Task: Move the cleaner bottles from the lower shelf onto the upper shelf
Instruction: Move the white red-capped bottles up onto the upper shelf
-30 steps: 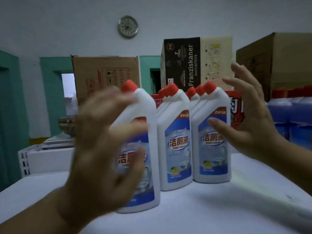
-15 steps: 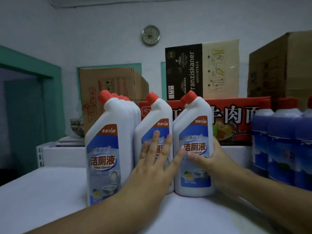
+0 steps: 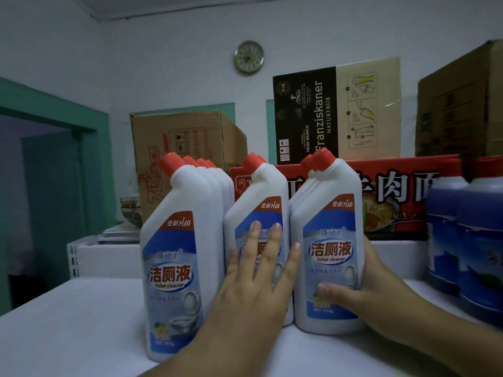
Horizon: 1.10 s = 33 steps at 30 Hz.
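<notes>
Several white cleaner bottles with red caps and blue labels stand upright on the white upper shelf (image 3: 68,322). A row of them at the left starts with the nearest bottle (image 3: 177,254). My left hand (image 3: 255,289) lies flat, fingers spread, against the front of the middle bottle (image 3: 258,191). My right hand (image 3: 375,289) wraps the lower body of the right bottle (image 3: 329,240), thumb on the label, fingers hidden behind it. More bottles stand behind the front ones, mostly hidden.
Blue-purple bottles (image 3: 468,240) stand close at the right. Behind are a red carton (image 3: 394,191), a brown cardboard box (image 3: 185,140), a black beer box (image 3: 307,112) and another brown box (image 3: 462,104). A white crate (image 3: 103,257) sits back left.
A second ago both hands were raised and apart around the bottles. They have come down: the left lies flat on the middle bottle, the right holds the right bottle.
</notes>
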{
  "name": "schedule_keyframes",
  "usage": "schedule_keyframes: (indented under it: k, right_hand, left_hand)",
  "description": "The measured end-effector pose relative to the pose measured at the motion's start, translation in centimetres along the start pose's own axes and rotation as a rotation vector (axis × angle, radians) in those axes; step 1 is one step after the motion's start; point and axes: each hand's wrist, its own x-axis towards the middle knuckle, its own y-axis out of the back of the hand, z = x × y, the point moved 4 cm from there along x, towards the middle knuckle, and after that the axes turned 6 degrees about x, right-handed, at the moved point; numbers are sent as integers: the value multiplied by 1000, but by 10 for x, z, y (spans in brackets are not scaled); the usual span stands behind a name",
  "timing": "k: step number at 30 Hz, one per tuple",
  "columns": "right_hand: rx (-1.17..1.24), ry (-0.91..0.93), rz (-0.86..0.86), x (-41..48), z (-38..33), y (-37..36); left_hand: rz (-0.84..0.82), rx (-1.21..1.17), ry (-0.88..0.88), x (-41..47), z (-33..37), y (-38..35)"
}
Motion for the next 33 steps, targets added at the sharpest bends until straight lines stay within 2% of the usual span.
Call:
schedule_keyframes:
  k: [5,10,12,15,24,27,31,33]
  right_hand:
    - [89,21,29,-6,-3,-7]
    - [-119,-14,189,-10,-13,-5]
    - [-206,-26,230,-14,-21,-1]
    - [-306,-82,174,-17,-22,2]
    - [-393,-110,141,-20,-20,-2]
    - [-207,-132,161,-18,-31,7]
    - [234,-185,391,9,-38,47]
    - [258,-286,313,21,-23,54]
  left_hand:
    - [29,-25,-53,-3,-2,-3]
    - [71,-32,-82,-7,4,21]
    - [-19,-80,-61,-8,5,26]
    - [-134,-96,-25,-5,6,20]
    - [-244,-69,-55,-3,4,19]
    - [-203,-136,-135,-9,4,19]
    - [27,-133,-362,3,17,37]
    - [39,-69,-502,13,34,25]
